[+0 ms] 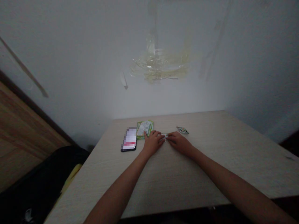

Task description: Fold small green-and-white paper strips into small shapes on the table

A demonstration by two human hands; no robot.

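Both my hands meet over the middle of the table. Between their fingertips lies a small whitish piece of paper [165, 135], mostly covered by the fingers. My left hand [154, 141] presses its thumb and forefingers on the paper's left side, with its outer finger stretched toward a green and white printed packet [144, 127]. On the paper's right side, my right hand [179, 142] has its fingers closed together. Just beyond the right hand is a small folded, patterned piece [182, 130]. What it is made of is hard to tell.
A phone [130, 139] with a lit, blurred screen lies left of the packet. The pale wooden table [173, 183] meets a wall with peeling clear tape [161, 67]. Dark fabric [49, 174] with something yellow sits beyond the table's left edge, beside a wooden panel [21, 124].
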